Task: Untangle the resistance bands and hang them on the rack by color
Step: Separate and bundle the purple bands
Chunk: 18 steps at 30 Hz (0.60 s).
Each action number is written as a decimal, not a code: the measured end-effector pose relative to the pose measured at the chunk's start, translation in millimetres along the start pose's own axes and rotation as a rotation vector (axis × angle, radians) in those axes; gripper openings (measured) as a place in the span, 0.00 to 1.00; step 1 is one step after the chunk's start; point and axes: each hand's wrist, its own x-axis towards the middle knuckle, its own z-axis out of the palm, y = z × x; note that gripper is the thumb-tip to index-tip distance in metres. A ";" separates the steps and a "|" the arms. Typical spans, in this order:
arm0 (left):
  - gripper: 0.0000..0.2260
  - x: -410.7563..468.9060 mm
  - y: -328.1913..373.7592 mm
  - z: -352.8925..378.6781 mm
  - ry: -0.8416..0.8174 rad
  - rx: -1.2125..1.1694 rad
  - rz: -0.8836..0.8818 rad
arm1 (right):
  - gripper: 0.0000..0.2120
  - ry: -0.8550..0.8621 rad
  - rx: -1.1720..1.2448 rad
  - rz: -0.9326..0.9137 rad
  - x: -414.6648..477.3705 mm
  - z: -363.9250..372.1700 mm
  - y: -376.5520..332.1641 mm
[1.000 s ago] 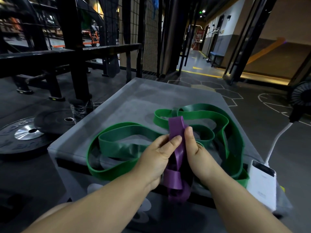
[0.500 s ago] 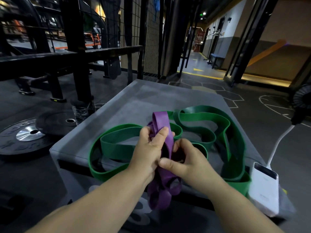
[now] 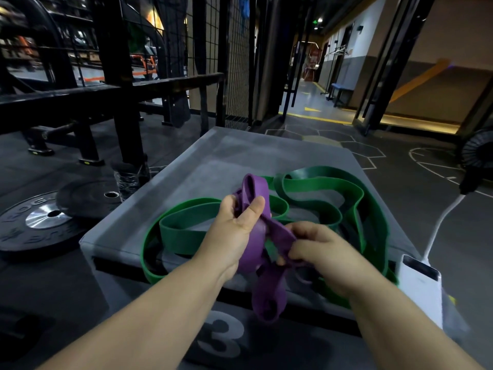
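Purple band gripped between left hand, right hand, above green band

Grey padded box, marked "3" on near face. White power bank at right near corner, white cable attached. Two black weight plates overlapping on floor at left. Clear bottle beside box.

Both bare forearms reach in from the bottom edge, close together. The left hand is raised, thumb and curled fingers pinching a flat purple rubber resistance band below its top loop. The right hand is lower, knuckles up, fingers curled round the same band.
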 end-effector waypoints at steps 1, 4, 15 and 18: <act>0.15 1.0 2.2 -3.0 -0.016 0.013 -0.012 | 0.05 0.003 0.100 -0.037 -0.4 -6.7 -1.6; 0.11 1.3 13.6 -12.6 -0.129 -0.005 -0.117 | 0.14 0.040 0.278 -0.112 -1.5 -31.3 -0.5; 0.22 -1.5 33.2 -38.6 -0.539 -0.395 -0.271 | 0.28 -0.229 0.883 -0.072 1.1 -70.1 21.4; 0.21 1.0 35.7 -40.0 -0.471 -0.493 -0.235 | 0.27 -0.083 0.615 0.106 3.6 -59.5 18.0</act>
